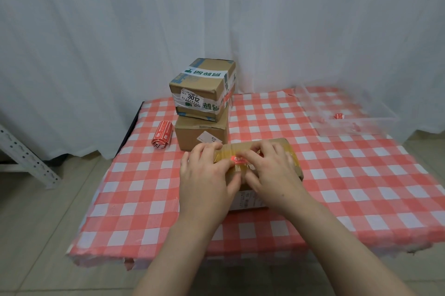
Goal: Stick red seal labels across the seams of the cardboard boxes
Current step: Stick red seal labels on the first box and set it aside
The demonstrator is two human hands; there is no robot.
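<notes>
A flat cardboard box (284, 148) with yellowish tape along its top lies in the middle of the checked table. A red seal label (240, 160) sits on the taped seam between my hands. My left hand (207, 170) rests over the box's left end, its thumb touching the label's left edge. My right hand (269, 168) lies on the box top, fingers pressing down on the label's right part. Much of the label and the box's near side is hidden by my hands. A roll of red seal labels (162, 135) lies on the table at the left.
Two cardboard boxes are stacked behind: the upper box (202, 88) with green-white tape on the lower box (201, 135). A clear plastic tray (344, 112) at the back right holds a red scrap (339, 116). A white curtain hangs behind; a metal rack (21, 151) stands left.
</notes>
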